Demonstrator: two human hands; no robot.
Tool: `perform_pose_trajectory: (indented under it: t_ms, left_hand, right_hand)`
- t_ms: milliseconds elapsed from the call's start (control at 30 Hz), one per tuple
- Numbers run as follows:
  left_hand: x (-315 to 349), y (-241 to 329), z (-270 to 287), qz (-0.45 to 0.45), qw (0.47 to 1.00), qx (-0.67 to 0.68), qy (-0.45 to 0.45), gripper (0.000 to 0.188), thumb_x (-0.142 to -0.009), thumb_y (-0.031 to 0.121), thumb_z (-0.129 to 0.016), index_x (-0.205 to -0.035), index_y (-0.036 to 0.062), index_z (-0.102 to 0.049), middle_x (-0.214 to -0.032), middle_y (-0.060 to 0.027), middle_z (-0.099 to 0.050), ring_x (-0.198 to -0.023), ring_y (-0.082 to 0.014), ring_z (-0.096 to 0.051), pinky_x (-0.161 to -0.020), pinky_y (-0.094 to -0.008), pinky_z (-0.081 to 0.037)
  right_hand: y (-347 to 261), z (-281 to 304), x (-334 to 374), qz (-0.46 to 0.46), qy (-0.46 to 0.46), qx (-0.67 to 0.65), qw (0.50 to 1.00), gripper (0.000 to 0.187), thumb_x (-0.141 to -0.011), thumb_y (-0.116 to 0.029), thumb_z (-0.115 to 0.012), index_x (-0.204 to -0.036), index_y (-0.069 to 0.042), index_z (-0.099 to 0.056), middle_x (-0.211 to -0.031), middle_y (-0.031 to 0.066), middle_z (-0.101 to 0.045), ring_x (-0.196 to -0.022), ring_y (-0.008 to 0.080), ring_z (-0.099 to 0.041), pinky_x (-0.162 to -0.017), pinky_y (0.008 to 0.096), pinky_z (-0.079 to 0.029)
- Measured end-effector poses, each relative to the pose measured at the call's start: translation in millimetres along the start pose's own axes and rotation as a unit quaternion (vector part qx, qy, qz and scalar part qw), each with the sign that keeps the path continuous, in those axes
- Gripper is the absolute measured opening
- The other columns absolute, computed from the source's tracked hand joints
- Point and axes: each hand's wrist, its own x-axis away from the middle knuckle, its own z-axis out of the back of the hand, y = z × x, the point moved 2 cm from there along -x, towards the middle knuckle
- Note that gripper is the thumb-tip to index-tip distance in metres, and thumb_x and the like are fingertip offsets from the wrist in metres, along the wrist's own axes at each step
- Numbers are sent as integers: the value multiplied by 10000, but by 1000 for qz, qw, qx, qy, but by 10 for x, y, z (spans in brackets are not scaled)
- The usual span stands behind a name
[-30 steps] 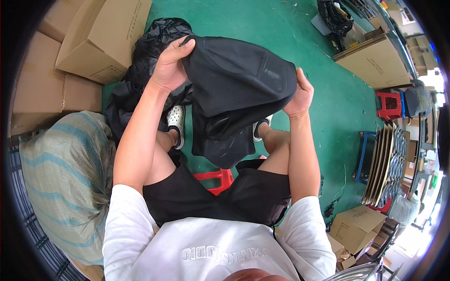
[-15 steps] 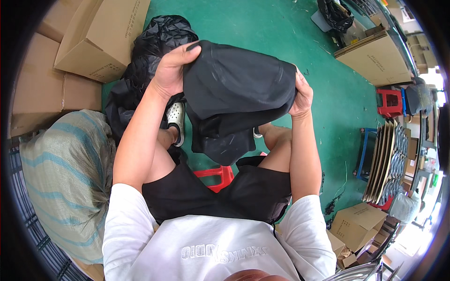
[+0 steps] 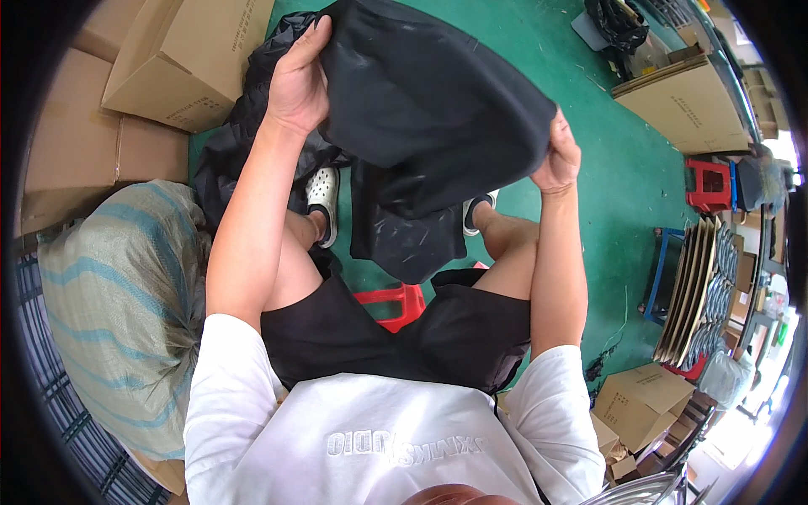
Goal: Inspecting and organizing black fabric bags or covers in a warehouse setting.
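Evidently both hands are occupied: the left hand (image 3: 299, 88) grips the left edge of a black cloth (image 3: 438, 93), thumb laid on its near face, while the right hand (image 3: 557, 160) is closed on the opposite edge. The cloth hangs between them in a broad, sagging fold, its upper edge sloping down from left to right. Both forearms stretch forward well past the knees, the left hand farther out than the right. Beneath the held fold hangs a black lower panel (image 3: 408, 240); whether it joins the cloth I cannot tell.

Around the hands, a pair of white clogs (image 3: 322, 202) stands on the green floor (image 3: 623, 210), and a red stool (image 3: 410, 307) shows between the thighs. Just beyond the left forearm lies crumpled black plastic (image 3: 240, 160). Farther left, a cardboard box (image 3: 185, 71) sits above a bulging striped sack (image 3: 118, 311), the contents of both hidden. At far right, a blue rack (image 3: 660, 278) stands beside stacked flat sheets (image 3: 686, 290), with a carton (image 3: 644, 404) nearer the person.
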Motion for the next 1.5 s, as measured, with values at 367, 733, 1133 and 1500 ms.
perform_pose_trajectory:
  t_ms: [367, 733, 1133, 1500]
  left_hand:
    - [1, 171, 94, -74, 985, -74, 140, 332, -1022, 228, -445, -1226, -4, -566, -1214, -132, -631, -1106, -260, -618, -1006, -426, -477]
    - [38, -54, 50, -112, 636, -759, 85, 705, -760, 341, -783, -1317, 10, -504, -1320, -167, -541, -1248, -282, -495, -1070, -366, -363]
    - [-15, -682, -186, 40, 628, -773, -85, 150, -814, 155, -724, -794, 17, -668, -633, -71, -612, -538, -144, -530, -510, -283, -392]
    - [1, 274, 149, -73, 666, -719, 185, 206, -862, 228, -720, -885, 26, -689, -749, 8, -672, -720, -65, -586, -689, -225, -466]
  right_hand:
    - [7, 124, 37, -110, 57, 185, 975, 333, -810, -48, -718, -1108, 55, -614, -1023, 104, -696, -892, 158, -673, -856, 276, -520]
    - [281, -142, -86, -134, 60, 315, 938, 187, -874, -74, -676, -1026, 34, -671, -936, 36, -687, -820, 95, -623, -775, 247, -503]
    - [500, -275, -181, -269, -8, 311, 912, 345, -819, -92, -734, -1119, 35, -618, -930, 31, -690, -843, 84, -622, -794, 244, -505]
    - [207, -83, -35, -267, -32, 430, 862, 308, -734, -154, -814, -937, 46, -697, -834, 23, -694, -770, 97, -606, -768, 253, -474]
